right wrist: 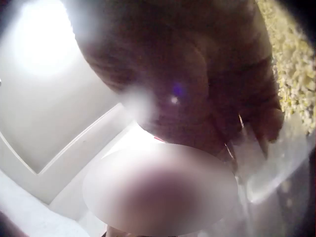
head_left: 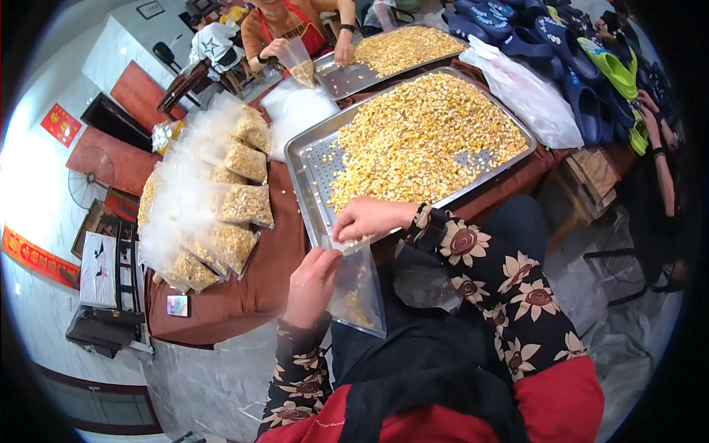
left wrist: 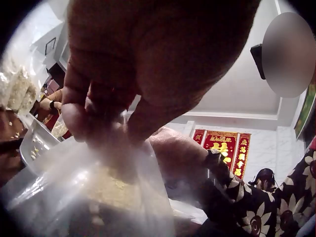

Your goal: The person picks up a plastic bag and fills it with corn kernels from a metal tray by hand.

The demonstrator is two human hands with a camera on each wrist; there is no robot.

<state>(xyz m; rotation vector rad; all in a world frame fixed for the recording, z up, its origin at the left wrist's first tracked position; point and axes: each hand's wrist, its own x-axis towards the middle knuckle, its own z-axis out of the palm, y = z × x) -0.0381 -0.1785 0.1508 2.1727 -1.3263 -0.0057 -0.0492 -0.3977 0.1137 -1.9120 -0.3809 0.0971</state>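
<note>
A clear plastic bag (head_left: 356, 292) with some yellow corn kernels at its bottom hangs just in front of the near metal tray (head_left: 314, 199). My left hand (head_left: 313, 284) pinches the bag's upper edge, thumb against fingers; the left wrist view shows the plastic bunched below the fingertips. At the bag's mouth, my right hand (head_left: 373, 219) has its fingers curled down and pinches the plastic near the tray's front corner. Loose corn kernels (head_left: 428, 140) are heaped in that tray, and a few lie close under the right hand.
Several filled bags (head_left: 244, 203) stand in rows on the brown cloth (head_left: 277, 258) at left, near a phone (head_left: 177, 306). Across the table a person (head_left: 292, 29) holds another bag beside a second tray (head_left: 343, 87). Blue clogs (head_left: 543, 44) are piled at far right beside white plastic (head_left: 521, 88).
</note>
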